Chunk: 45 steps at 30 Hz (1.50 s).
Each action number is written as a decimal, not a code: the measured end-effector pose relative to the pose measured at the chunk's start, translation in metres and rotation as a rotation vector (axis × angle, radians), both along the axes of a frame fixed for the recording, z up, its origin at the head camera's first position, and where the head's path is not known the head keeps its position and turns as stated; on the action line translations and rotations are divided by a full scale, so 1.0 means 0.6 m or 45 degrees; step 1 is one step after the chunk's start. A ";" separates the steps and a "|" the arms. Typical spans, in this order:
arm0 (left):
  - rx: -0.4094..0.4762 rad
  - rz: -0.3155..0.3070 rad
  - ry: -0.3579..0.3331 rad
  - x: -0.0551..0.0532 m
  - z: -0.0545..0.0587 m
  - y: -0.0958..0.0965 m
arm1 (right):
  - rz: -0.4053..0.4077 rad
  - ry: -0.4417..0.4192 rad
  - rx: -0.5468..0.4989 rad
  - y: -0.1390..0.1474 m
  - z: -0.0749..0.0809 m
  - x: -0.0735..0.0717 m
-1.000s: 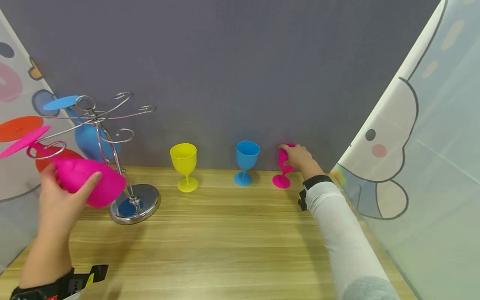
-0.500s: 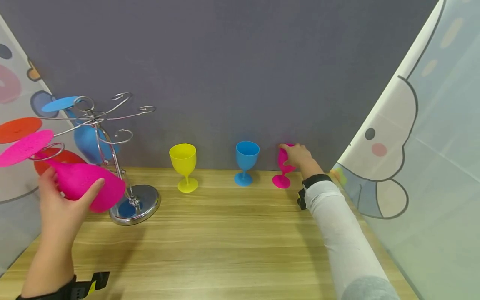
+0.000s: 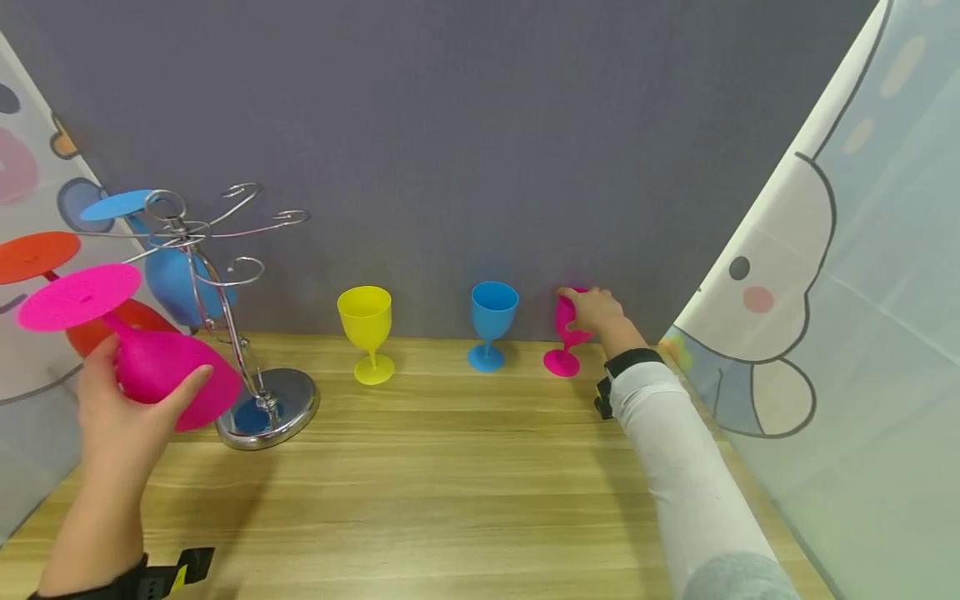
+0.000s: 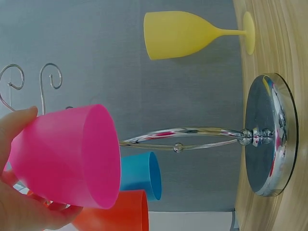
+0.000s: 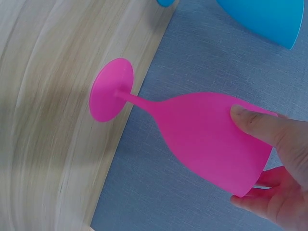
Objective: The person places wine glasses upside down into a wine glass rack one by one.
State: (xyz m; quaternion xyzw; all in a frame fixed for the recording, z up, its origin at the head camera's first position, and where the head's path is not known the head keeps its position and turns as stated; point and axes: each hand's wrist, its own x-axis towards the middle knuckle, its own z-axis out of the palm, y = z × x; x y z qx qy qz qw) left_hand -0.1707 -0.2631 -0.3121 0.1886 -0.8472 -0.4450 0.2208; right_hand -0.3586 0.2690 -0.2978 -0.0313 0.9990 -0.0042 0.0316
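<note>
My left hand grips the bowl of a pink plastic goblet, held upside down and tilted, its round foot up at the upper left. It overlaps the front of a chrome stemware rack in the head view. On the rack's left side hang an upside-down orange goblet and a blue goblet. At the right, my right hand holds a second pink goblet by its bowl near the rim. That one stands upright, its foot on the wooden table.
A yellow goblet and a blue goblet stand upright along the back of the wooden table. A grey panel rises behind them. Printed cloth sides flank the table. Several curled rack arms reach to the right.
My left hand's pink goblet has turned, and its foot has swung right, away from the curled wire arm it overlapped earlier. My right hand stays put on its goblet.
</note>
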 end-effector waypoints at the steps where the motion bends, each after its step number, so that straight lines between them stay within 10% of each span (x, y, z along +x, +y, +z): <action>1: -0.003 0.000 0.000 0.000 0.000 -0.001 | -0.001 -0.001 0.000 0.000 0.000 0.000; 45: 0.064 0.092 0.074 0.006 0.024 0.009 | 0.013 -0.009 0.029 0.007 -0.002 -0.004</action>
